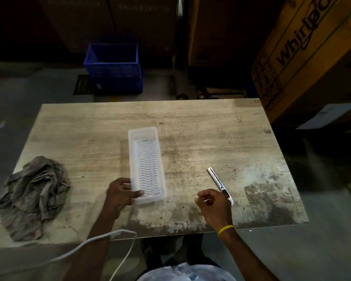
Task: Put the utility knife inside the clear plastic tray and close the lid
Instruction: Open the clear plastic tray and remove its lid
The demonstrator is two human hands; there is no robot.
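one legible marking found. a large brown cardboard box stands off the table at about 1 o'clock, tilted in the view. on its side, dark printed lettering runs upward along the slope and reads "whirlpo", the brand word cut short by the top edge of the frame; a swirl logo loops through the later letters. lower on the same face, toward the box's near corner, there is a block of small print and symbols, too blurred to read. a pale sheet at 3 o'clock below the box carries dark marks that cannot be read. nothing else carries readable text.
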